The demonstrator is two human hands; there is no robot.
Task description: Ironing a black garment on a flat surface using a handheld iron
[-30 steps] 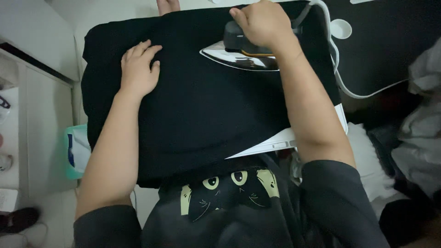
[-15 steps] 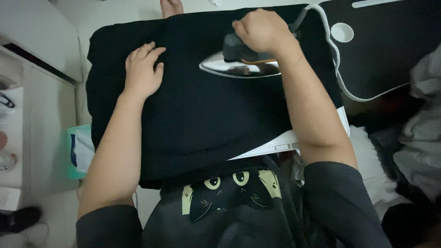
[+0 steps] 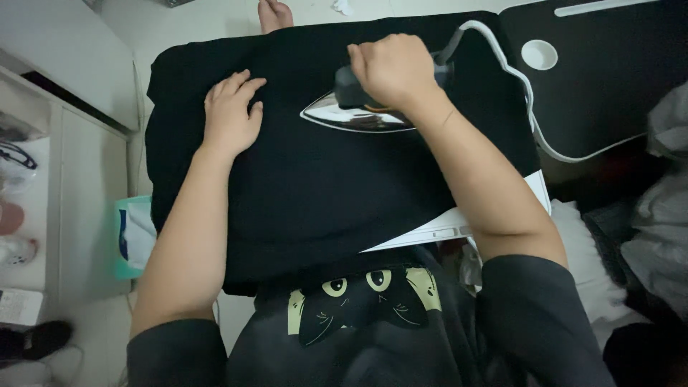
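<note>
A black garment (image 3: 322, 193) lies spread over a white board whose edge (image 3: 444, 229) shows at the near right. My right hand (image 3: 390, 72) grips the dark handle of an electric iron (image 3: 355, 116), its shiny soleplate tilted and pointing left over the cloth. My left hand (image 3: 229, 115) lies flat on the garment to the left of the iron's tip, fingers apart, pressing the fabric. The iron's white cord (image 3: 523, 86) curves off to the right.
A black desk surface (image 3: 609, 79) with a white round disc (image 3: 539, 54) lies at the right. White cabinets (image 3: 79, 179) stand at the left, a teal packet (image 3: 132, 236) beside them. Grey and white clothes (image 3: 659, 215) are piled at the right. A bare foot (image 3: 274, 14) shows at top.
The iron and my right hand have slid left and slightly toward me across the garment. My left hand stays flat on the cloth in about the same spot.
</note>
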